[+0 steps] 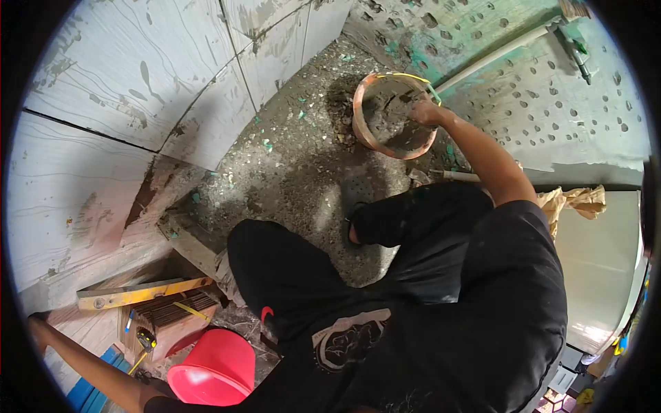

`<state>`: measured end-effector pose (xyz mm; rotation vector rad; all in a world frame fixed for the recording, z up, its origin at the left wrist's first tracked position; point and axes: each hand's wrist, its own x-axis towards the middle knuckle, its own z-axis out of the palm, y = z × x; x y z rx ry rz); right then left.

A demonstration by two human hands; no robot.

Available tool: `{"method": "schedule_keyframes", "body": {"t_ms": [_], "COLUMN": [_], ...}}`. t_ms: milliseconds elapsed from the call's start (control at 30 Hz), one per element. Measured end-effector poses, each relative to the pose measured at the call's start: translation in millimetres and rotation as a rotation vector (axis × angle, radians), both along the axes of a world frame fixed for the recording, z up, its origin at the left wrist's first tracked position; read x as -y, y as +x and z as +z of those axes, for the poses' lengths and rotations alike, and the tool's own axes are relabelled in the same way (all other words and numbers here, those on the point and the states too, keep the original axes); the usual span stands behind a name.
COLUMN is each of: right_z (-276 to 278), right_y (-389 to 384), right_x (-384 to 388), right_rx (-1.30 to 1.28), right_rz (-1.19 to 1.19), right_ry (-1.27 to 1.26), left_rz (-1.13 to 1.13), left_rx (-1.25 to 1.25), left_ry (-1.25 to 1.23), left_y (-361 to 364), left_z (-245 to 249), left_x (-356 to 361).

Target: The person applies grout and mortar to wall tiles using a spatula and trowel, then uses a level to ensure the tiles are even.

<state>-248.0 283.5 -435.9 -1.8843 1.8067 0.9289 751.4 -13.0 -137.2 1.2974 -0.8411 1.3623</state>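
Note:
My right hand (pixel 428 114) is closed over the inner right side of an orange bucket (pixel 361 124), its fingers curled around something I cannot make out. Inside the bucket lies wet grey-brown mortar (pixel 389 107). At the far left edge, my left hand (pixel 40 336) is close to the tiled wall (pixel 69 199). Its fingers fall into the dark rim of the view, so their state and anything in them are hidden. Nearest to that arm are a yellow spirit level (pixel 144 293), a tape measure (pixel 145 339) and a pink-red bucket (pixel 219 365).
Rough, gritty concrete floor (pixel 275 172) lies between my feet and the walls. A pale pipe (pixel 492 56) leans along the pitted green wall (pixel 544 110). To the right stands a whitish panel (pixel 595 268) with brown crumpled paper (pixel 571 203). Stacked tiles (pixel 172 313) sit lower left.

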Motion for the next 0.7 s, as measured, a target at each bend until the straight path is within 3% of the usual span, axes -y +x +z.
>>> {"method": "schedule_keyframes", "body": {"t_ms": [67,133,167,267,300,333,400,500,633,700], "right_z": [5,3,1,-61,-83,-86,-65,-44,-43,-64], "right_y": [-5,36,69,117,132,140,167,177,153,140], "right_x": [-41,-87,-106,-157,-176,-186,-206,-239,-215,-193], "right_rx": [0.026,0.191,0.335,0.231,0.076,0.025,0.081,0.161,0.597,0.884], "right_rz": [0.210,-0.210,-0.730,-0.775,-0.733,-0.718,-0.974,-0.903,-1.197,-1.315], "right_ry": [-0.327,-0.617,-0.715,-0.917,-0.987,-0.978,-0.859,-1.037,-1.231,-1.246], "left_rz": [0.012,0.013,0.017,0.044,0.056,0.069,0.087,0.131,0.156,0.011], "left_rx": [-0.012,-0.019,-0.026,-0.056,-0.060,-0.065,-0.060,-0.067,-0.130,0.048], "left_ry": [-0.007,-0.017,-0.023,-0.024,-0.023,-0.019,-0.017,-0.003,0.065,0.045], "left_y": [3,2,2,6,7,6,2,-2,-22,31], "left_z": [-2,4,7,4,3,3,5,10,9,-8], "left_x": [-1,2,4,7,10,11,17,25,11,23]}}
